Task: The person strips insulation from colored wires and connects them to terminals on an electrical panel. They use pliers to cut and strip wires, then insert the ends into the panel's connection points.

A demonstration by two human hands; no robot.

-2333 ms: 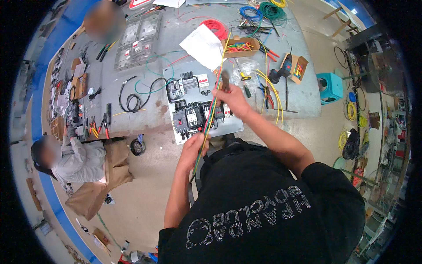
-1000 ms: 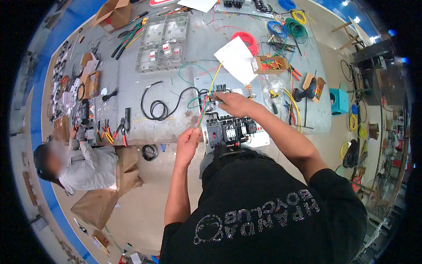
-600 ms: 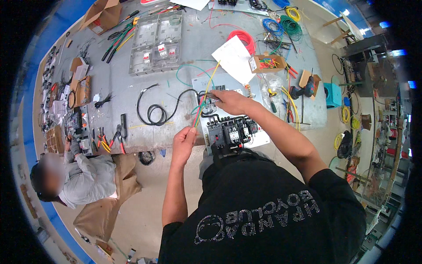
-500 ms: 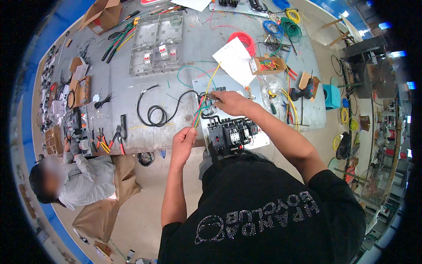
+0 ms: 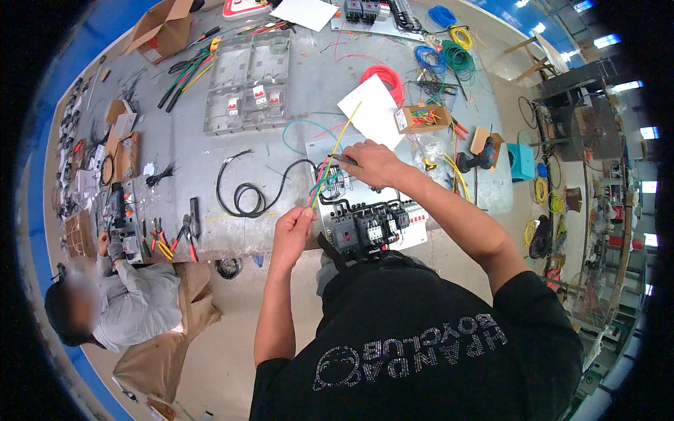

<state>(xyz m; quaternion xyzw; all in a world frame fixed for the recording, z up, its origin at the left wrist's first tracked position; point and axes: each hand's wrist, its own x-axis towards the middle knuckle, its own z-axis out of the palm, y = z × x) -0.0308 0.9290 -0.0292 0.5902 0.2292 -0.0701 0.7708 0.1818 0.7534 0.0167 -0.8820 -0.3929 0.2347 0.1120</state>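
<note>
My left hand [image 5: 295, 223] is closed around the lower ends of several thin wires, yellow [image 5: 345, 128], green and red, at the near left corner of a white mounting plate [image 5: 415, 237]. The yellow wire slants up past the other hand, its far end free. Over the plate's far part, my right hand [image 5: 374, 165] is closed on a slim dark tool [image 5: 344, 160]; its kind is unclear, and its tip is by the wires. Black circuit breakers and contactors [image 5: 374, 229] fill the plate's near part. A black cable [image 5: 247, 188] runs from the plate into a loose coil on the table.
Clear plastic meter box [image 5: 210, 112] stands at the far left. Right of the plate lie a box of coloured sleeves [image 5: 430, 119], a cordless drill [image 5: 477, 156] and wire coils [image 5: 458, 59]. Pliers [image 5: 188, 228] lie near the table's front edge; a co-worker [image 5: 133, 302] sits at left.
The view has shifted slightly, so the near table edge sits lower. The yellow wire's free end has swung a little right. Both my hands keep their grips.
</note>
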